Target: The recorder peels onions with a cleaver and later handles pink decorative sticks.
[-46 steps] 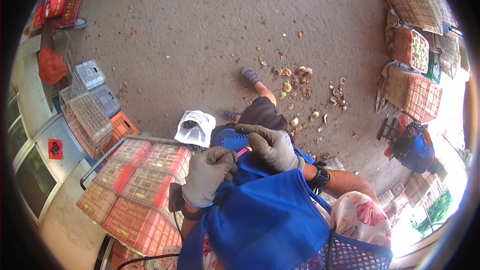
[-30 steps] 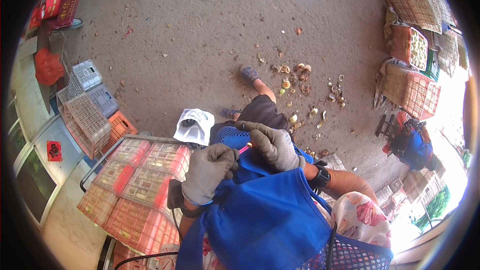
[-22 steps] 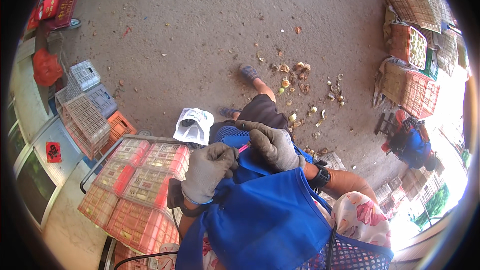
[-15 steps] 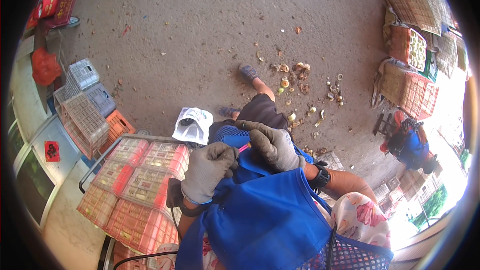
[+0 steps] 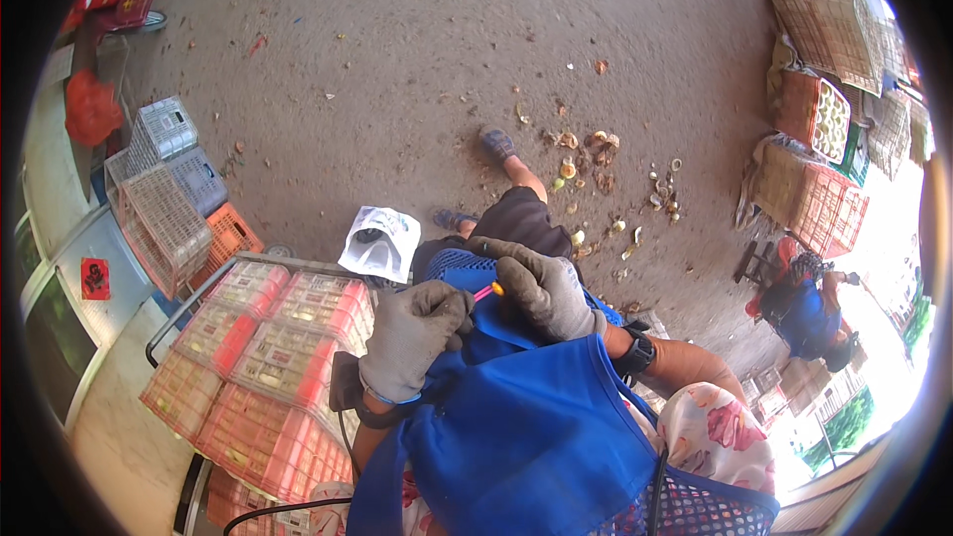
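My left hand (image 5: 415, 333), in a grey glove, pinches a small pink stick (image 5: 483, 293) with a yellow end, above my lap. Too little of it shows to tell its kind. My right hand (image 5: 541, 288), gloved too, has its fingers curled at the yellow end, while its forefinger stretches out toward the left. Below both hands spreads a blue apron (image 5: 526, 427). A white plastic bag with a dark print (image 5: 381, 243) lies just beyond my left hand.
Stacked pink and clear crates (image 5: 268, 367) stand on a cart at my left, with grey and orange crates (image 5: 179, 189) behind. Peelings and scraps (image 5: 596, 154) litter the ground ahead. More crates (image 5: 814, 189) line the right, near a person in blue (image 5: 799, 313).
The view has shifted slightly, moving the surroundings a little in the picture. Both hands and the pink stick keep nearly the same place and pose.
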Demonstrator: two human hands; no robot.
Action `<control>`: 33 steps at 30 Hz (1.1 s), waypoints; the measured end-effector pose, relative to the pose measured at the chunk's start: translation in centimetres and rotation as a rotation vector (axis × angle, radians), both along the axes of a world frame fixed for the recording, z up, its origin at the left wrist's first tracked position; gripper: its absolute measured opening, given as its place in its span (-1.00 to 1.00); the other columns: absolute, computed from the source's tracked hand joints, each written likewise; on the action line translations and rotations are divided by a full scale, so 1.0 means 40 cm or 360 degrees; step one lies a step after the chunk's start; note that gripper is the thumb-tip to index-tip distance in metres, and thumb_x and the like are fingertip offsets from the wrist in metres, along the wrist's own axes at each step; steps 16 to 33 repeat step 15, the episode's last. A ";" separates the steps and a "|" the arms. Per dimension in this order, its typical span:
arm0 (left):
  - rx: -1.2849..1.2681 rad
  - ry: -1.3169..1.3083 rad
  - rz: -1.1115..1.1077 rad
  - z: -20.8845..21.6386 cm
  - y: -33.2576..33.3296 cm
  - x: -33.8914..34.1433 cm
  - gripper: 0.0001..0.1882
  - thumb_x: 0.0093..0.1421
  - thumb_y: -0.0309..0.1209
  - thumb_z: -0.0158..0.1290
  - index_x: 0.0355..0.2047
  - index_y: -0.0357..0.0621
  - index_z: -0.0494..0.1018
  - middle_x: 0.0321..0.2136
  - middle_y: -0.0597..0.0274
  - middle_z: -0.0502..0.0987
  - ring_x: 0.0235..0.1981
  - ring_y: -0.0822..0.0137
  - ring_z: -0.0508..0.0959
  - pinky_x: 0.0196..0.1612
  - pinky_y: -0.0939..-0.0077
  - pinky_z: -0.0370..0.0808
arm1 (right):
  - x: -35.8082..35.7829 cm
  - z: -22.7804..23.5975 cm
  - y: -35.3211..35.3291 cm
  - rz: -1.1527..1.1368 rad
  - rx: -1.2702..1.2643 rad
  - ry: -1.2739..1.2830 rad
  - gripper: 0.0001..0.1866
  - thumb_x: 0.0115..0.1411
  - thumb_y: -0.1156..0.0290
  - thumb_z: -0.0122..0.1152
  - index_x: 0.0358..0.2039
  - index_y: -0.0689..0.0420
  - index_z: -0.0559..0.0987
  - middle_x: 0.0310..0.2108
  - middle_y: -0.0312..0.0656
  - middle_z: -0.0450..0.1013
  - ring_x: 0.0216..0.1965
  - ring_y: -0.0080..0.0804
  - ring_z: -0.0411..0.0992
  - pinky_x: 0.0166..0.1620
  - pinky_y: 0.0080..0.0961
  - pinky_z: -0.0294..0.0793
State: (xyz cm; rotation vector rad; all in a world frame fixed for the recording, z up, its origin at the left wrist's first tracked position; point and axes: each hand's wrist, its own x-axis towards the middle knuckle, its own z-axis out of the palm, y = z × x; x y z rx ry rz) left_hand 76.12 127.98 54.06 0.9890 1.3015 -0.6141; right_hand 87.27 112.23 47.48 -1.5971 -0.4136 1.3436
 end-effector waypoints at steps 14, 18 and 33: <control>0.0067 -0.0052 0.0066 0.002 -0.002 -0.013 -0.75 0.23 -0.29 0.05 -0.22 -0.16 0.59 -0.41 0.23 0.64 -0.54 0.48 0.55 -0.52 0.65 0.34 | -0.077 -0.109 -0.043 -0.0436 -0.0054 0.0087 -0.15 0.35 -0.26 -0.02 0.36 0.20 0.27 -0.43 -0.34 0.44 -0.38 -0.58 0.47 -0.32 -0.62 0.44; 0.0082 -0.0062 0.0091 0.004 -0.002 -0.017 -0.76 0.22 -0.30 0.05 -0.22 -0.15 0.60 -0.41 0.24 0.64 -0.53 0.47 0.56 -0.52 0.65 0.34 | -0.030 -0.080 -0.045 -0.0322 -0.0034 0.0379 -0.10 0.29 -0.31 0.04 0.40 0.12 0.23 -0.29 -0.24 0.46 -0.36 -0.53 0.50 -0.25 -0.62 0.50; 0.0082 -0.0062 0.0091 0.004 -0.002 -0.017 -0.76 0.22 -0.30 0.05 -0.22 -0.15 0.60 -0.41 0.24 0.64 -0.53 0.47 0.56 -0.52 0.65 0.34 | -0.030 -0.080 -0.045 -0.0322 -0.0034 0.0379 -0.10 0.29 -0.31 0.04 0.40 0.12 0.23 -0.29 -0.24 0.46 -0.36 -0.53 0.50 -0.25 -0.62 0.50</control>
